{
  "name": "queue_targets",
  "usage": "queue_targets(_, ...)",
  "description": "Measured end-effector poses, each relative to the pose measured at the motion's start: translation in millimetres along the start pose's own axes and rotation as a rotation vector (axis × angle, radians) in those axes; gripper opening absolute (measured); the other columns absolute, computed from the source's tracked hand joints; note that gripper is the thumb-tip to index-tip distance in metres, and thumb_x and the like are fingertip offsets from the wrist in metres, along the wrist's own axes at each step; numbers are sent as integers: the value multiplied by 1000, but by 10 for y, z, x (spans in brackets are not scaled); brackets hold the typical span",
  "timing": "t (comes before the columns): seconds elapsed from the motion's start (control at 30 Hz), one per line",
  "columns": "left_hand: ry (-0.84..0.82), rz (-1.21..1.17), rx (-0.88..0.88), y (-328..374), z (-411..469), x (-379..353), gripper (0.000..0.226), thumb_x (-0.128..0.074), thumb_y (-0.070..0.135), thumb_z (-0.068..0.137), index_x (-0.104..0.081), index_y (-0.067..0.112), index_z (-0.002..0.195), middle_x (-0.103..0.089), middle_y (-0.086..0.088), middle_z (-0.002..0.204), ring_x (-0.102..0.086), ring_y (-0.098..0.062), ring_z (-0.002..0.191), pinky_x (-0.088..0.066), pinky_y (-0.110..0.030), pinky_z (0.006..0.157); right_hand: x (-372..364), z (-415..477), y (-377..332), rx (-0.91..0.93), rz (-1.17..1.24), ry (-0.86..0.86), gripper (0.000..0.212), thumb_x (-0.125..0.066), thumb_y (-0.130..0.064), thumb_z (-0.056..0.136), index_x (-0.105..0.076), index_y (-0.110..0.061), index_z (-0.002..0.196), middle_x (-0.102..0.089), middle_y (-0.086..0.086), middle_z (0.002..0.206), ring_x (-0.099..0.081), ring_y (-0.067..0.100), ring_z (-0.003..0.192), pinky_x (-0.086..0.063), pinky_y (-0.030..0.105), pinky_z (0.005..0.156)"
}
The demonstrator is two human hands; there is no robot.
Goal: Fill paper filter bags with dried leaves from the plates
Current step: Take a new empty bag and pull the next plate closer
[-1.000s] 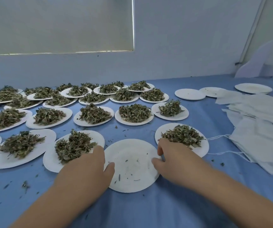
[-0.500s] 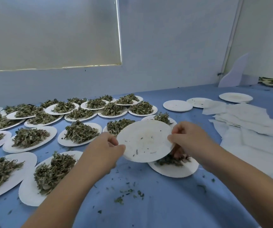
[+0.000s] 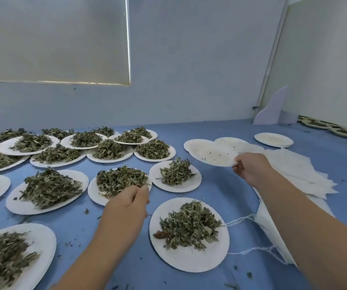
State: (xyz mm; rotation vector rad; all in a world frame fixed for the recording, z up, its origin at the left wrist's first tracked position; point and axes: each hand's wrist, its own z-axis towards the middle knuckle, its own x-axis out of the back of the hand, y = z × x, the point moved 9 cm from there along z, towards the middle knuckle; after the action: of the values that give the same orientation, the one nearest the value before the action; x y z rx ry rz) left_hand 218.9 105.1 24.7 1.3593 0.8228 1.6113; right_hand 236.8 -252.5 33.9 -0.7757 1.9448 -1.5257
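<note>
My right hand (image 3: 250,170) pinches the near rim of an empty white paper plate (image 3: 210,154) and holds it out over two other empty plates (image 3: 227,140) at the right. My left hand (image 3: 128,204) hovers with loosely curled fingers and nothing in it, just above the near rim of a leaf-filled plate (image 3: 97,194). Another plate of dried leaves (image 3: 189,262) lies between my forearms. A pile of white paper filter bags (image 3: 298,172) with loose strings (image 3: 241,219) lies under my right arm.
Several more paper plates heaped with dried leaves (image 3: 49,187) cover the blue cloth (image 3: 220,206) to the left and back. One more empty plate (image 3: 273,139) sits far right. More leaf plates (image 3: 319,124) line the right wall. Leaf crumbs dot the cloth.
Both hands lifted the empty plate off the cloth; my left hand let go, and my right hand alone carried it rightward over the empty plates. My view turned right.
</note>
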Motion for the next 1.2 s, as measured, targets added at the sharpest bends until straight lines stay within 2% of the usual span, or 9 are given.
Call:
queue_targets(0.1,-17,25,24,-24,2,-35,46,-37,54,87,-56,18,66,-64,1,69,-49,-1,49,-40,-29,56,-145,307,59,-57,79,46,21,-43,14,88,-52,-1,99,-48,11,76,-45,18,55,-46,18,39)
queue_targets(0.23,-15,27,65,-94,19,-27,52,-32,59,82,-56,14,70,-64,-1,73,-54,-6,59,-42,-30,61,-362,621,-77,48,73,51,35,-47,11,88,-49,7,124,-51,10,81,-56,19,63,-57,23,58)
queue_targets(0.33,-24,71,38,-110,6,-27,56,-31,61,82,-55,11,74,-62,-3,72,-52,-8,55,-43,-30,61,-542,693,-103,103,-55,-29,44,-48,6,90,-41,9,134,-52,11,91,-56,17,69,-54,21,51)
queue_targets(0.4,-16,64,36,-124,17,-2,53,-32,60,82,-55,14,73,-61,-2,69,-48,-5,49,-42,-30,58,-615,721,6,62,-122,-78,41,-49,3,92,-43,7,132,-54,14,96,-58,20,71,-54,24,51)
queue_targets(0.5,-4,63,33,-144,37,11,48,-34,59,84,-55,19,70,-61,1,65,-51,-8,52,-44,-31,59,-606,705,140,-21,-136,-125,24,-47,0,94,-46,3,118,-56,18,86,-60,26,68,-52,31,54)
queue_targets(0.67,-41,139,10,-109,-2,-80,41,-38,53,93,-53,21,72,-64,-1,71,-56,-15,62,-47,-33,63,-344,574,33,21,-229,-169,11,-53,-5,92,-56,1,101,-56,12,73,-56,20,60,-51,29,52)
queue_targets(0.77,-45,210,-13,-70,-35,-106,39,-41,50,95,-50,20,71,-63,-4,72,-53,-15,60,-42,-30,58,-127,375,-77,53,-429,-171,12,-57,-12,92,-60,-2,98,-61,11,77,-58,20,61,-51,29,56)
queue_targets(0.97,-57,315,-1,-106,-91,-112,33,-42,51,94,-54,28,73,-61,7,70,-56,-11,65,-37,-27,54,342,-106,-271,207,-1045,-197,12,-57,-21,92,-62,-10,89,-68,6,82,-64,16,61,-46,23,53)
queue_targets(1.2,-58,421,-47,-43,-120,-106,42,-43,40,96,-37,15,62,-47,-1,59,-42,-20,55,-32,-28,53,714,-592,-52,114,-1408,-289,30,-57,-37,91,-61,-7,87,-68,4,79,-67,15,56,-50,22,49)
